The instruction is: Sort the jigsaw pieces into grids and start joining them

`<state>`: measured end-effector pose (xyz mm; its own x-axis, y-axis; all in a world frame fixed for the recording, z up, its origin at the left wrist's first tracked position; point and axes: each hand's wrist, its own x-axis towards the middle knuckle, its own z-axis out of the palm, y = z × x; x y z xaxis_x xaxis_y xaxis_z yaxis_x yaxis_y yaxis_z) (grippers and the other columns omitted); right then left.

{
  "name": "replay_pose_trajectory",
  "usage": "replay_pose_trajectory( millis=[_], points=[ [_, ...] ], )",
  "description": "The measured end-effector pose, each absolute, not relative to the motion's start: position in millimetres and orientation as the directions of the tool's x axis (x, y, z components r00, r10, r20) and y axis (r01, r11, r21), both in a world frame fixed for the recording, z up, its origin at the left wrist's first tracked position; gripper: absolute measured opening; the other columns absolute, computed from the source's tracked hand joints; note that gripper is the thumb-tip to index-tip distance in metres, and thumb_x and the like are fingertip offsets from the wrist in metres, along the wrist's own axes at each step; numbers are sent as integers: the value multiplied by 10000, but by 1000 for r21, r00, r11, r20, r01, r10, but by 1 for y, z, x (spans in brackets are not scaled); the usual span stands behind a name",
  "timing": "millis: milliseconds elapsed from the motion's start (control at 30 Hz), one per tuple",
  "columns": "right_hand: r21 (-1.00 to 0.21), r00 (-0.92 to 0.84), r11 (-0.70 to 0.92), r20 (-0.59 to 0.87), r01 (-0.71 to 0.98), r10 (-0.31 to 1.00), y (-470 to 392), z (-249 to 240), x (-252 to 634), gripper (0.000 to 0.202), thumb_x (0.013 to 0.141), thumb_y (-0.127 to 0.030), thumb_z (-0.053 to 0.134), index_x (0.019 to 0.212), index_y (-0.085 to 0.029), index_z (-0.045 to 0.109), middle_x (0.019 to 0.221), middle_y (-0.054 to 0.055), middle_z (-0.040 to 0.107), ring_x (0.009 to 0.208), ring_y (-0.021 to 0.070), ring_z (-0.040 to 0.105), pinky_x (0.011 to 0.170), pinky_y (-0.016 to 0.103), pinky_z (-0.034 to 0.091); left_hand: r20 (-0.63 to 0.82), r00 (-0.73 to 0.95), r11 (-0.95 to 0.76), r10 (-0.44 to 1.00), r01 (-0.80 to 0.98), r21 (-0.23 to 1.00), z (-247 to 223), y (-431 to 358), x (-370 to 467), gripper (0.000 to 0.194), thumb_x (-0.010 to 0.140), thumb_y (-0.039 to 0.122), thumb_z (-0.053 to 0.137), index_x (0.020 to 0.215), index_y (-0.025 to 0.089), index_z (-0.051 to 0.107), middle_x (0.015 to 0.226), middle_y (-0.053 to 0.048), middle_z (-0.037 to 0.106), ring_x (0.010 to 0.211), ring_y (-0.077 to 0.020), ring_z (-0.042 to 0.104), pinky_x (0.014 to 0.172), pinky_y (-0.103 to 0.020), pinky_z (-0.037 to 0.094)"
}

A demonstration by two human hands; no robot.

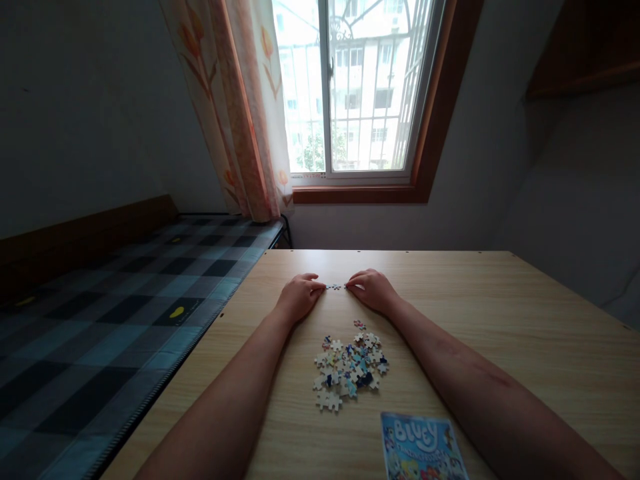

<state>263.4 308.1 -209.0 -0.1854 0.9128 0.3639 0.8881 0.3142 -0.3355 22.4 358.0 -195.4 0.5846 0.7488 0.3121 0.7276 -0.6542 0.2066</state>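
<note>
A short row of small puzzle pieces [337, 287] lies on the wooden table between my two hands. My left hand [301, 293] has its fingertips closed on the piece at the row's left end. At the right end, my right hand [371, 288] pinches another piece between thumb and fingers. Nearer to me, between my forearms, is a loose pile of puzzle pieces [350, 365], some pale side up and some coloured. A blue picture card [423, 447] reading "BLUEY" lies at the front, its lower edge cut off by the frame.
The wooden table [520, 320] has its far edge near the wall below a window [370, 87]. To the left stands a bed with a checked cover [190, 280]. A flowered curtain [240, 113] hangs over the bed's far end.
</note>
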Motion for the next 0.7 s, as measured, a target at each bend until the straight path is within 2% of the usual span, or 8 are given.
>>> replay_pose_trajectory(
  millis=[700],
  points=[
    [-318,-189,330,401,889,896,304,-209,259,213,936,-336,578,970,-299,785,1085,5,734,989,178,634,947,292,425,302,555,-627,775,735,257,-197,360,22,294,928,384,526,1071,313,773,1269,-25,657,1131,-188,610,1046,-289,436]
  ],
)
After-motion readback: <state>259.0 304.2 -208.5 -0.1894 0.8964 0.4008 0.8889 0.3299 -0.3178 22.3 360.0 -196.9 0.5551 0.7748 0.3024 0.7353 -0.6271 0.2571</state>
